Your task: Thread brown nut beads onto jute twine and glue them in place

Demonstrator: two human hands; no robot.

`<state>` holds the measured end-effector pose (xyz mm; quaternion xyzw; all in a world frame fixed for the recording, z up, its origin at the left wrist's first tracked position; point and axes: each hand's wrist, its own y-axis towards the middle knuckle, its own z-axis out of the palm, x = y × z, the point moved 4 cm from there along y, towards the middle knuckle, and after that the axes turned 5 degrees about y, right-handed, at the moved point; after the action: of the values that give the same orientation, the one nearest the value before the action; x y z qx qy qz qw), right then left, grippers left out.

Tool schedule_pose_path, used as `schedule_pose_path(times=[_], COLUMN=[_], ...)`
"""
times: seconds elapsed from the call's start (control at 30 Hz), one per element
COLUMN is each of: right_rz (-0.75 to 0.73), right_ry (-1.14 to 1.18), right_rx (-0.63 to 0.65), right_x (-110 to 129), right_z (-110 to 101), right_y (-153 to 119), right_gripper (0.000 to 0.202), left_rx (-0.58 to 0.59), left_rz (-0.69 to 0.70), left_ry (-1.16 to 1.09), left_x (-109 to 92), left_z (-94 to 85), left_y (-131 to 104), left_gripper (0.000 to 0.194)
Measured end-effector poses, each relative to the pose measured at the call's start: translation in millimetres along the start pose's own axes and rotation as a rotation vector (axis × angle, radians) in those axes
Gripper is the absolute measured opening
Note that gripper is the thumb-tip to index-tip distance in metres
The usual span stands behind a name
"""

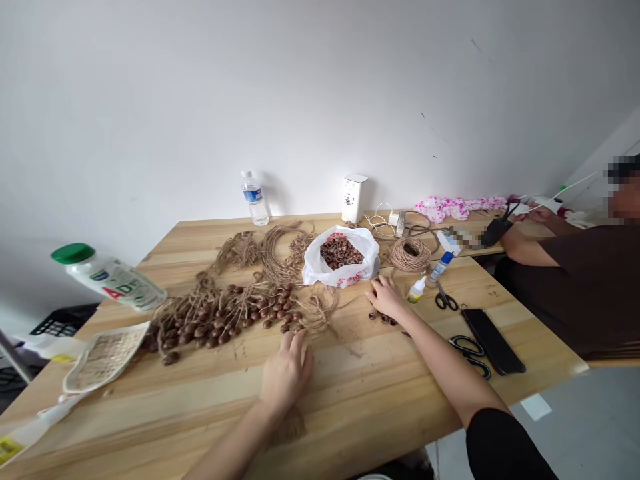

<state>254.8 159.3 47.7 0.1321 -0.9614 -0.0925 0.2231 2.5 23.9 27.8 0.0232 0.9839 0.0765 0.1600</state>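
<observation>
The left hand [287, 370] lies in front of the white plastic bag [316, 270] and to its left, fingers bent and drawn close together beside the nearest of the corded brown nutshell balls [215, 323]; whether anything is pinched in it cannot be told. The right hand [389, 299] lies just to the right of the bag's front edge, palm down over the wooden table [360, 393], fingers loosely bent and slightly apart; its fingertips are too small to show whether they grip anything. Several loose brown shell pieces [384, 319] lie just beside it, to the bag's front right. The bag stands open, filled with brown shell rings [343, 253]; the corded balls form a long heap to its left, their twine trailing toward it. A twine coil [410, 255] rests to the bag's right, with a small glue bottle [416, 291] and a blue-capped bottle [441, 267] farther right. Well to the bag's left are a shallow white tray [73, 381], its beige contents indistinct, and a green-capped white bottle [113, 277] lettered "AD" in red and green. Behind the bag to the left stands a clear water bottle [256, 203], its blue label illegible; red print on the bag is likewise unreadable.
</observation>
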Motion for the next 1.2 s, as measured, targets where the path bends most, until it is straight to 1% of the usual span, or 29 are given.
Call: schedule_pose_path(times=[0.1, 0.17, 0.23, 0.3, 0.33, 0.4, 0.43, 0.5, 0.57, 0.63, 0.73, 0.8, 0.87, 0.93, 1.07, 1.2], right_rz=[-0.045, -0.120, -0.194, -0.241, -0.246, -0.216, -0.186, -0.118, -0.080, -0.076, -0.135, -0.201, -0.257, -0.279, -0.295, -0.313], right_ry=[-0.036, -0.033, -0.013, 0.020, 0.049, 0.131, 0.170, 0.219, 0.225, 0.226, 0.235, 0.240, 0.229, 0.196, 0.114, 0.059], right_rx=[0.076, 0.143, 0.212, 0.274, 0.292, 0.271, 0.219, 0.070, -0.048, -0.089, -0.092, -0.108, -0.127, -0.132, -0.090, -0.049], right_x=[-5.5, -1.8, 2.0, 2.4, 0.9, -5.0, -8.8, -16.3, -20.7, -21.4, -17.6, -13.3, -8.8, -5.0, -0.3, -0.3], right_z=[5.2, 5.7, 1.3, -6.9, -11.9, -22.8, -28.3, -37.2, -40.1, -36.8, -27.9, -22.8, -17.4, -10.5, 6.2, 16.5], right_y=[-6.7, -17.0, -29.5, -40.9, -45.2, -49.4, -49.5, -47.7, -46.3, -46.6, -50.2, -53.6, -56.2, -57.5, -58.9, -60.1], right_gripper=[0.021, 0.017, 0.013, 0.017, 0.019, 0.024, 0.025, 0.026, 0.026, 0.024, 0.021, 0.019, 0.021, 0.028, 0.040, 0.041], left_rx=[-0.037, -0.052, -0.038, 0.021, 0.065, 0.162, 0.203, 0.268, 0.326, 0.377, 0.406, 0.410, 0.412, 0.411, 0.401, 0.390], left_rz=[0.023, 0.068, 0.172, 0.312, 0.385, 0.521, 0.574, 0.637, 0.634, 0.575, 0.449, 0.400, 0.394, 0.400, 0.401, 0.423], left_ry=[-0.063, -0.186, -0.368, -0.504, -0.535, -0.543, -0.541, -0.544, -0.571, -0.629, -0.725, -0.747, -0.751, -0.753, -0.747, -0.741], left_x=[-1.7, -3.5, -8.6, -16.6, -21.2, -30.0, -33.3, -37.2, -37.4, -34.9, -29.1, -26.6, -26.0, -26.1, -25.8, -26.3], left_z=[1.4, 2.8, 4.1, 5.8, 7.1, 10.5, 12.1, 14.6, 16.7, 18.5, 21.7, 24.4, 26.4, 27.8, 29.2, 28.8], left_y=[-4.4, -7.4, -10.7, -15.0, -17.5, -23.0, -25.4, -28.2, -27.4, -23.5, -16.0, -12.9, -11.9, -11.9, -11.8, -11.3], left_gripper=[0.031, 0.029, 0.026, 0.025, 0.025, 0.026, 0.027, 0.029, 0.030, 0.030, 0.033, 0.035, 0.036, 0.036, 0.036, 0.034])
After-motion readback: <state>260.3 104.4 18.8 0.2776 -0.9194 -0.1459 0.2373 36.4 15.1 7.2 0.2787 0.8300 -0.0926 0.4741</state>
